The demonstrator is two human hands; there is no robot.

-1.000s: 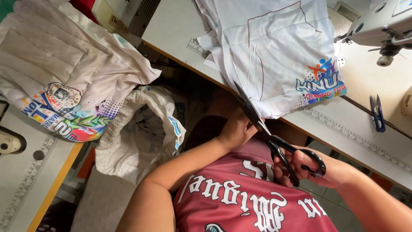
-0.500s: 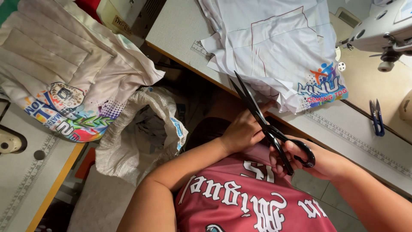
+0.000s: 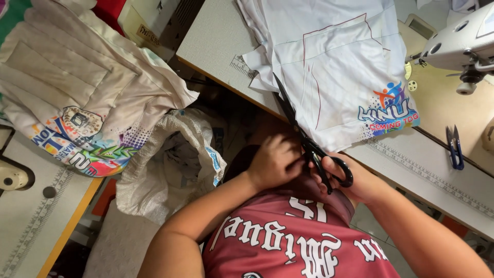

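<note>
One pair of long black-handled steel scissors (image 3: 309, 144) lies along the near edge of a white printed fabric panel (image 3: 339, 67) on the grey sewing table (image 3: 216, 41). The right hand (image 3: 355, 180) is clamped through its handles; the left hand (image 3: 272, 162) curls beside them, touching. One small blue thread snip (image 3: 455, 148) lies well apart.

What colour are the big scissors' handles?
Black, seen in the head view: the large black-handled scissors sit in the right hand.

Sewing table (image 3: 216, 46) carries white fabric (image 3: 334, 67) (also thread snips (image 3: 455, 148)).
</note>
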